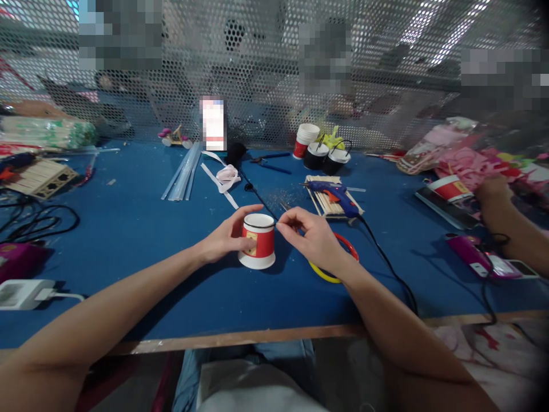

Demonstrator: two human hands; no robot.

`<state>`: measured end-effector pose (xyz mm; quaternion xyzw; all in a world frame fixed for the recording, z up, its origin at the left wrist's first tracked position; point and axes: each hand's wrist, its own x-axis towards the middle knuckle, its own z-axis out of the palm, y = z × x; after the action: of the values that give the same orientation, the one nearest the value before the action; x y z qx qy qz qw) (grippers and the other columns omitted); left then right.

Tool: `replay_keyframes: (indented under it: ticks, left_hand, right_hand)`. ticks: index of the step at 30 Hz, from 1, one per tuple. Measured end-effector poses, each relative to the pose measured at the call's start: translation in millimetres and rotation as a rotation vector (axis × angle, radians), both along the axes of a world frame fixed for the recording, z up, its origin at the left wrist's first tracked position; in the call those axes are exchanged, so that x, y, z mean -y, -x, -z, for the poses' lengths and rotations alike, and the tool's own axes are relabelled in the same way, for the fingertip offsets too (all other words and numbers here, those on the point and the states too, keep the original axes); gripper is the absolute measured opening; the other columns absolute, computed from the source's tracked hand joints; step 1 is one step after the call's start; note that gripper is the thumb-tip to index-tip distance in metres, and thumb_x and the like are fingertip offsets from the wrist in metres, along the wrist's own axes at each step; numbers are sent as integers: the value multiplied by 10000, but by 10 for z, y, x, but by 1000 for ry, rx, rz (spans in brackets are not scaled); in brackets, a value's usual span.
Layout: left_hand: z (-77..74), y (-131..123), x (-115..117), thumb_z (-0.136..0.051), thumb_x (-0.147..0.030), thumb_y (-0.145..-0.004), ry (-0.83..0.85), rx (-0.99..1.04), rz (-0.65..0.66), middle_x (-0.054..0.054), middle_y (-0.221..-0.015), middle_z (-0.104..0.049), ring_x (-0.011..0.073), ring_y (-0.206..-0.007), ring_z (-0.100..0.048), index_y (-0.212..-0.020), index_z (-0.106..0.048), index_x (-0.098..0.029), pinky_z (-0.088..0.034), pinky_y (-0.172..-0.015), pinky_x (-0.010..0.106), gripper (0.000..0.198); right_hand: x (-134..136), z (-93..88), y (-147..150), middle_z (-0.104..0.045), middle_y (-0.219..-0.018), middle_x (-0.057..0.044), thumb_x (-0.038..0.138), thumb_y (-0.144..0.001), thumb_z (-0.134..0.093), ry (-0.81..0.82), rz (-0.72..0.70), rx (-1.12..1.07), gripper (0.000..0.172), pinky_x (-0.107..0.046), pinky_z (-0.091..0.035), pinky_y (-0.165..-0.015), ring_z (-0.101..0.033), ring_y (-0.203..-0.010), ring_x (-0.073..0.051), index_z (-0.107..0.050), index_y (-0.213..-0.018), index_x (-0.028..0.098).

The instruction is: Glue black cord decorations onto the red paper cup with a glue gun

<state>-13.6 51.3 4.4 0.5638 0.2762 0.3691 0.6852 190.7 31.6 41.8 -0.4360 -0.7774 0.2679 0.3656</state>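
Observation:
A red and white paper cup point(265, 244) with a yellow label stands on the table in front of me, its wider white end down. My left hand point(229, 236) grips the cup from the left, thumb pressed on the label. A thin black cord point(257, 228) circles the white upper part of the cup. At the cup's right edge my right hand point(302, 232) pinches this cord between thumb and fingertips. From there the cord appears to lead back to a black ball of cord point(236, 153). Red and yellow rings point(349, 245) lie partly hidden under my right hand.
Behind my right hand, a blue glue gun point(332, 191) rests on a stick raft. Pliers point(272, 162), white ribbon point(228, 177), glue sticks point(185, 174) and black-wrapped cups point(316, 155) lie farther back. A perforated metal screen point(266, 74) borders the table. Another person's hand point(493, 194) is at right.

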Motion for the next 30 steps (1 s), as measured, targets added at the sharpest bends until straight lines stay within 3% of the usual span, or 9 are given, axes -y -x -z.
replay_keyframes:
  ticks: [12,19,23,30]
  left_hand:
    - [-10,5,12,-728,-224,-607,7,0,32,68,-1026,-608,204,-895,-579,-1282,-385,-216,-450,-781,312,757]
    - [8,18,7,-728,-227,-615,14,-7,60,72,-1100,-605,224,-964,-579,-1305,-358,-226,-443,-835,337,783]
    - [25,27,-1,-728,-217,-611,17,0,73,77,-1128,-597,241,-996,-573,-1298,-371,-232,-439,-857,357,774]
    - [53,37,-28,-711,-197,-638,37,-14,119,83,-1141,-585,239,-999,-571,-1328,-328,-239,-446,-852,362,790]
  right_hand:
    - [1,11,-2,-547,-703,10,249,-829,-513,40,-27,-20,58,-227,-403,-551,-491,-613,-102,-530,-794,206]
    - [-5,0,-13,-614,-794,-11,252,-848,-494,53,-65,-12,173,-240,-436,-603,-545,-679,-118,-589,-989,216]
    - [-13,-21,-20,-648,-899,-30,221,-848,-490,-15,-107,16,165,-259,-450,-673,-574,-761,-132,-620,-948,215]
    - [-28,-4,-38,-653,-914,-33,183,-850,-480,-33,-142,51,163,-260,-447,-713,-581,-805,-131,-621,-930,201]
